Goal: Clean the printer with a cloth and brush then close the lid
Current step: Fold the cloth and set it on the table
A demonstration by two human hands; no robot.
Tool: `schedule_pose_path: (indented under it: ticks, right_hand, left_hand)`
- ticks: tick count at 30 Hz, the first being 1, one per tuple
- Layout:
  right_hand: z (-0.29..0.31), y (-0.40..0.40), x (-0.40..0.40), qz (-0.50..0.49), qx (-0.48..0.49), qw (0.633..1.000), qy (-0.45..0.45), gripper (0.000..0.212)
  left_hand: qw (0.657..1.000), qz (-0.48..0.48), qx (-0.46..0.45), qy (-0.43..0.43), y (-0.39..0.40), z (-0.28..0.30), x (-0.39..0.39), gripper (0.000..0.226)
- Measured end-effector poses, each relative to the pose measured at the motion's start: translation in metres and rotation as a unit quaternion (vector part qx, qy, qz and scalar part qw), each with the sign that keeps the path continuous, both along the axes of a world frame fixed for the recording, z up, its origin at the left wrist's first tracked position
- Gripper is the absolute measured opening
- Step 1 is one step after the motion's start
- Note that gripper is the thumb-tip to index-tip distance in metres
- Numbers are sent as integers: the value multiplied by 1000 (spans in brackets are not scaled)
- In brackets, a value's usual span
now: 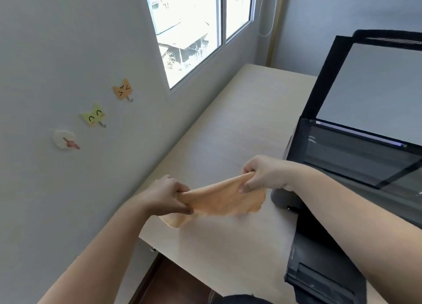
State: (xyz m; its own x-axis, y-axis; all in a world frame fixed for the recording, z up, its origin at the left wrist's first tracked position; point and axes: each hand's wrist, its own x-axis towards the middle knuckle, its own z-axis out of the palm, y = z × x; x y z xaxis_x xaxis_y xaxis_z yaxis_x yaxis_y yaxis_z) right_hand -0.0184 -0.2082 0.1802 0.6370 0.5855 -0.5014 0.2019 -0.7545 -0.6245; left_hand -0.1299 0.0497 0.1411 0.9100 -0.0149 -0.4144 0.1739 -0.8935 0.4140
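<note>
1. Cloth (225, 199), peach-coloured, hangs stretched between my two hands above the desk (219, 125), its lower edge drooping close to the wood.
2. My left hand (167, 197) is closed, pinching one bunched end; my right hand (262, 175) is closed too, thumb and fingers clamped on the other end.
3. Just to my right sits the printer (356, 166), dark, with its lid (376, 82) raised and the scanner glass (351, 157) exposed.
4. No brush shows anywhere in view.
5. Risk, as I judge it: my right forearm lies across the printer's front corner, so swinging the cloth over carelessly could knock the upright lid down on my hand.
6. A bunched cloth may also smear the glass rather than lift dust; I would flatten it first.
</note>
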Motion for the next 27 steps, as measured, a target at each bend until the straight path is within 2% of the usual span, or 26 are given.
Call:
schedule_pose_path:
  ticks: [4,9,13,16,18,21,25,27]
  right_hand:
    - [2,9,20,-34,82,995,45,27]
    - [-4,24,53,-103,160,976,107,44]
    - [-8,41,77,-164,143,976,11,37]
    - [-7,49,82,-198,173,963,-62,16]
    - [-13,50,80,-169,133,971,-103,20]
    - [-39,49,65,-93,-5,987,-130,18]
    - [-89,46,47,-31,-119,989,-86,20]
    - [-111,42,40,-4,-149,987,-50,14]
  left_hand:
    - [998,31,-53,-23,29,9,16,21]
    - [988,74,-122,-51,58,18,41,35]
    - [980,110,-131,-98,76,30,61,25]
    - [963,143,-157,-168,89,37,67,20]
    - [950,159,-193,-185,100,35,61,17]
    - [954,133,-214,-164,102,17,42,17]
    - [977,84,-178,-78,86,-28,8,19]
    - [983,69,-171,-30,81,-56,-7,20]
